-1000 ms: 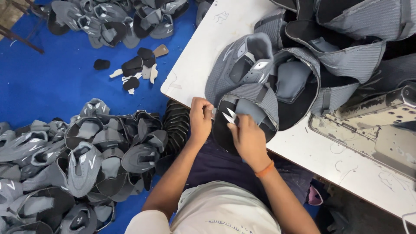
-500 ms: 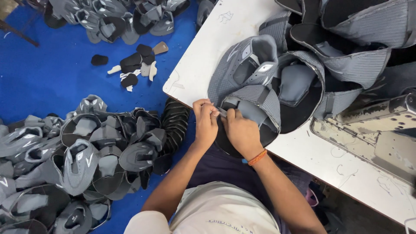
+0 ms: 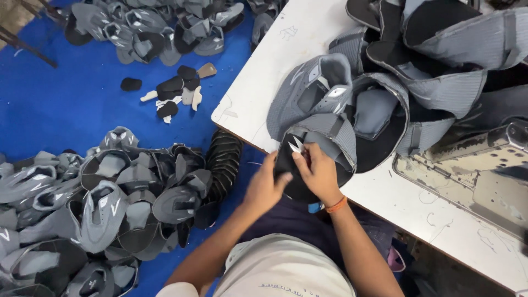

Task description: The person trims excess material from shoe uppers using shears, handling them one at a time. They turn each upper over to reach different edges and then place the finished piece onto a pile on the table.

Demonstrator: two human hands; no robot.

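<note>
A grey and black shoe upper (image 3: 324, 135) lies at the near edge of the white table (image 3: 264, 93). My left hand (image 3: 267, 184) grips its black lower edge from the left. My right hand (image 3: 318, 173) holds small metal snips (image 3: 296, 146), their blades pointing up over the upper's black lining. Both hands sit close together at the table's edge. More grey uppers (image 3: 313, 91) are stacked just behind the one I hold.
A large stack of grey and black uppers (image 3: 440, 60) fills the table's far right. A worn sewing machine base (image 3: 467, 176) sits at right. On the blue floor (image 3: 66, 104) lie heaps of uppers (image 3: 110, 203), another heap (image 3: 159, 27) and small cut pieces (image 3: 176, 91).
My head has shifted, so the scene sits lower in view. My hands have slid a little along the upper's edge, and the snips' blades show again above my right thumb.
</note>
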